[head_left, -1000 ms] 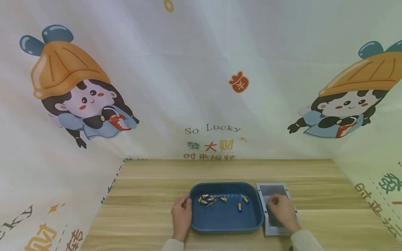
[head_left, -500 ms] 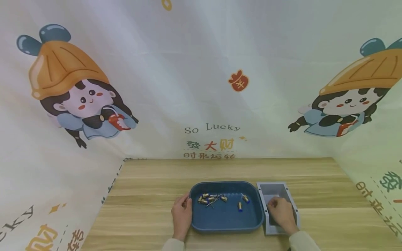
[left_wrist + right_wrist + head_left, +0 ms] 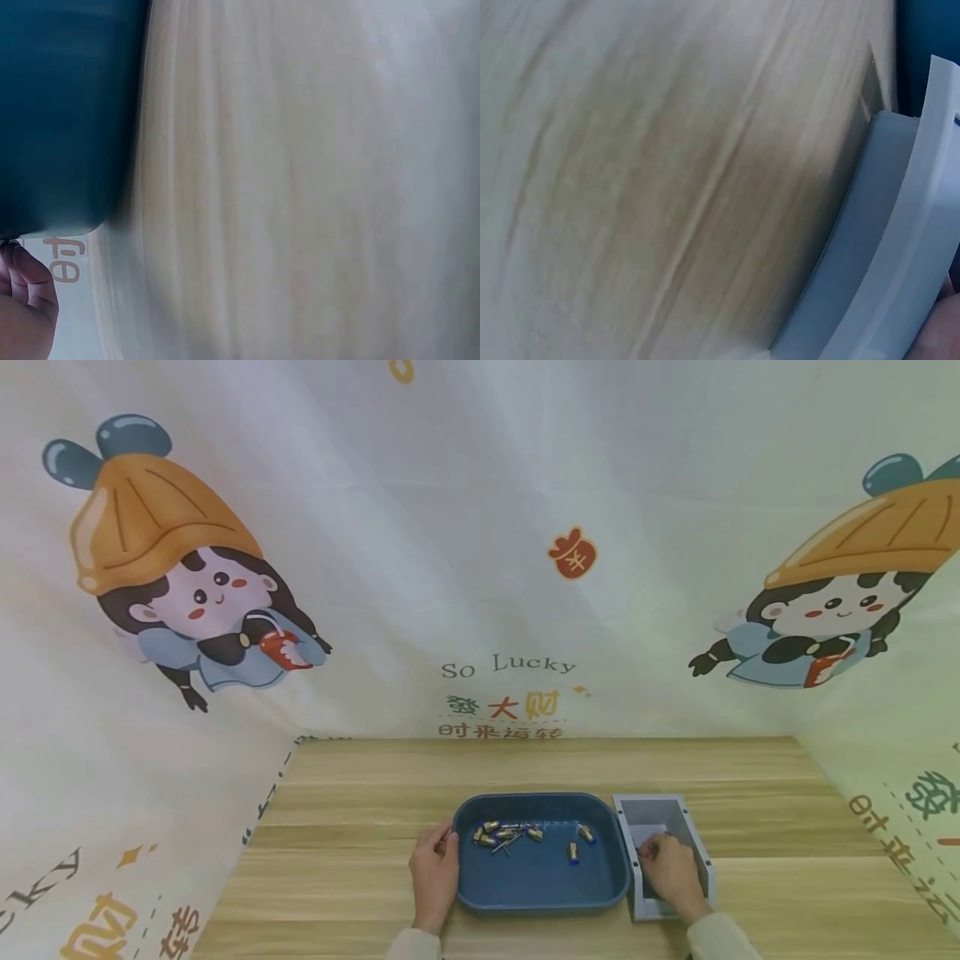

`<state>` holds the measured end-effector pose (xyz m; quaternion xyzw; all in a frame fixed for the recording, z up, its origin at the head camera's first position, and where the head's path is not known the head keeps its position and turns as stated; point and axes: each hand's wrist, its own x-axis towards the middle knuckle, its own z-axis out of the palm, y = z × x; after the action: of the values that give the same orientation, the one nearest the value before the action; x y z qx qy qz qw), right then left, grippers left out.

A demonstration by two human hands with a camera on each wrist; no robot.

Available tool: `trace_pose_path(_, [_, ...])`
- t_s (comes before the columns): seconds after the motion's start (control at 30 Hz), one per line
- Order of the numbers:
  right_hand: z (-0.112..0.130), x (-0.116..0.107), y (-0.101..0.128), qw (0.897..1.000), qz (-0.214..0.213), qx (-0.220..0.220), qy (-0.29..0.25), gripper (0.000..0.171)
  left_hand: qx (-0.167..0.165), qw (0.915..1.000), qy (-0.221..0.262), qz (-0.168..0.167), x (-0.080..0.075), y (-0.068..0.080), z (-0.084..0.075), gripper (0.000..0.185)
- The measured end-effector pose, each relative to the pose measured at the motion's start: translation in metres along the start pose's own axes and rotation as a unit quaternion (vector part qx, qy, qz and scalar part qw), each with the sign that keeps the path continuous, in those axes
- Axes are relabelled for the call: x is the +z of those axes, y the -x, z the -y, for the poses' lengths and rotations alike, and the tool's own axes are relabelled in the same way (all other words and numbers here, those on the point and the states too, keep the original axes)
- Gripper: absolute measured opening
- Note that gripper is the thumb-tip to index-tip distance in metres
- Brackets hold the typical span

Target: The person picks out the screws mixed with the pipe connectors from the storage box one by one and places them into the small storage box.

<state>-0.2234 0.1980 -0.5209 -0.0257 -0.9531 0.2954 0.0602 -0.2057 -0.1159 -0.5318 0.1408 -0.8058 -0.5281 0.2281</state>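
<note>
A dark blue tray [image 3: 540, 885] holds several brass fittings with blue ends [image 3: 573, 852] and thin metal pins or screws [image 3: 508, 842], mostly in its back left part. At the tray's left wall, my left hand [image 3: 435, 877] grips the rim between thumb and fingers; the left wrist view catches the curled hand [image 3: 26, 300] by the tray's corner. My right hand [image 3: 673, 870] reaches down into a grey bin [image 3: 651, 910], fingers bent together near its left wall. A small dark spot shows by those fingertips, but I cannot tell whether they hold anything.
The grey bin stands right beside the tray on a wood-grain table [image 3: 360, 827]. Printed cloth [image 3: 375, 568] hangs behind and along both sides. In the right wrist view, the bin's outer wall [image 3: 900, 247] fills the right part.
My right hand has lowered slightly into the grey bin and its fingers have shifted a little. The left hand stays at the tray's rim. The head view has tilted very slightly.
</note>
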Motion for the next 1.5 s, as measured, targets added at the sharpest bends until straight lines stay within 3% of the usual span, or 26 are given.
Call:
trace_pose_path(0.2, [-0.001,-0.004,0.0,1.0,-0.011,-0.018,-0.006,0.004,-0.004,1.0,0.002,0.0,0.001,0.0,0.001,0.022])
trace_pose_path(0.47, [0.012,-0.023,-0.009,0.995,-0.037,-0.069,-0.061,0.008,0.004,1.0,0.002,-0.003,0.001,0.0,0.003,0.021])
trace_pose_path(0.67, [0.035,-0.039,-0.019,0.993,-0.044,-0.091,-0.06,0.009,0.004,1.0,-0.001,-0.006,-0.001,-0.001,0.003,0.021])
trace_pose_path(0.83, [0.06,-0.047,-0.023,0.994,-0.02,-0.089,-0.066,0.01,-0.001,1.0,0.002,-0.007,-0.001,-0.001,0.002,0.02])
trace_pose_path(1.2, [0.095,-0.015,-0.027,0.99,0.022,-0.091,-0.106,0.012,-0.01,0.9999,0.01,0.0,-0.003,0.0,0.0,0.02])
trace_pose_path(1.5, [0.114,0.009,-0.029,0.986,0.028,-0.104,-0.127,0.01,-0.015,0.9997,0.016,-0.001,-0.001,0.0,0.0,0.021])
